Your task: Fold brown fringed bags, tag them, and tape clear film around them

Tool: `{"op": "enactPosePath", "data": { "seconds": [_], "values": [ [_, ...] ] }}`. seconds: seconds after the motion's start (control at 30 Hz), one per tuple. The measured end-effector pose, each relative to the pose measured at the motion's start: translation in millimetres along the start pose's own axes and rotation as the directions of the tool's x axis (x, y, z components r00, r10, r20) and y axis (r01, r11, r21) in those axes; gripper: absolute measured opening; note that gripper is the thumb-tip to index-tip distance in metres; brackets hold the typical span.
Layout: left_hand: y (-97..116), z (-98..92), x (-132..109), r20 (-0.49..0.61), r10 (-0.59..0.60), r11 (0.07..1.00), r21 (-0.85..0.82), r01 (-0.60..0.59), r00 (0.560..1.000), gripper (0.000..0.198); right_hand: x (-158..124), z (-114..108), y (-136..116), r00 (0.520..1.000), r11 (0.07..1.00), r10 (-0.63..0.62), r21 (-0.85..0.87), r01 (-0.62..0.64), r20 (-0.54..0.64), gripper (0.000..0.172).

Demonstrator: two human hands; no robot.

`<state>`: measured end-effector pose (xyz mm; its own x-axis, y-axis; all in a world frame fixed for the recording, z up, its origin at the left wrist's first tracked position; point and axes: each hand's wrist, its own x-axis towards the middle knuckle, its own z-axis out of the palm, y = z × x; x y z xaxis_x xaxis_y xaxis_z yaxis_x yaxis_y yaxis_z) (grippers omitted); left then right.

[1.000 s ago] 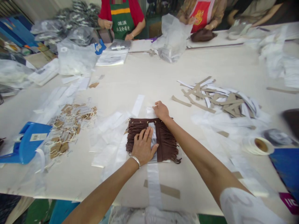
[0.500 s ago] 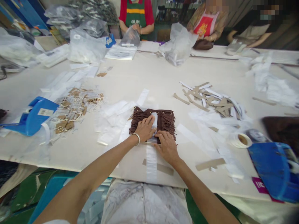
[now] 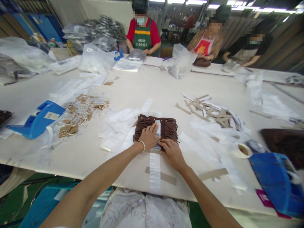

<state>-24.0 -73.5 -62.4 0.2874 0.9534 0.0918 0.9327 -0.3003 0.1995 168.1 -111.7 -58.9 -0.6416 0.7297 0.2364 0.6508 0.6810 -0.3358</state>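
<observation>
A dark brown fringed bag [image 3: 169, 128] with small metal eyelets lies flat on the table in front of me. A pale strip [image 3: 158, 126] runs down its middle, over the fringe. My left hand [image 3: 149, 136], with a bracelet at the wrist, rests on the strip with its fingers stretched out. Beside it, my right hand [image 3: 173, 153] touches the lower edge of the bag, fingers extended over it and thumb partly hidden. A white paper strip [image 3: 155, 174] extends from under the bag towards me.
Blue tape dispensers [image 3: 45, 118] stand at left and right. Tags with strings [image 3: 82, 110] lie in a heap at left, cut strips [image 3: 213, 110] at right. Tape rolls [image 3: 241, 150] sit near the right dispenser. Several co-workers [image 3: 144, 38] work across the table [image 3: 147, 82].
The view has tilted upward, showing more of the co-workers. Both my hands stay on the bag, with only small finger shifts. The co-worker in green has lowered a plastic bag towards the table.
</observation>
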Motion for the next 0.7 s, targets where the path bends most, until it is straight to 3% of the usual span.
{"op": "enactPosePath", "data": {
  "seconds": [0.27,0.5,0.6,0.7],
  "values": [
    [1.7,-4.6,0.1,-0.024,0.03,1.0,-0.003,-0.03,0.999,0.07,1.9,0.7,-2.7,0.999,1.0,0.005,-0.021,-0.006,-0.046,0.032],
    [8.8,-8.4,0.9,-0.036,-0.054,0.998,-0.026,0.053,0.998,0.069,2.5,-10.4,-5.9,1.0,1.0,-0.002,-0.011,0.002,-0.016,0.035],
    [9.1,-9.4,2.0,-0.04,-0.059,0.997,-0.052,0.057,0.997,0.069,21.6,-30.5,3.7,0.998,0.993,-0.019,0.115,0.012,0.062,0.028],
    [8.8,-10.0,3.5,-0.043,-0.071,0.994,-0.081,0.068,0.997,0.069,65.3,-45.8,25.9,0.994,0.978,0.101,0.19,-0.091,-0.045,0.021]
  ]
}}
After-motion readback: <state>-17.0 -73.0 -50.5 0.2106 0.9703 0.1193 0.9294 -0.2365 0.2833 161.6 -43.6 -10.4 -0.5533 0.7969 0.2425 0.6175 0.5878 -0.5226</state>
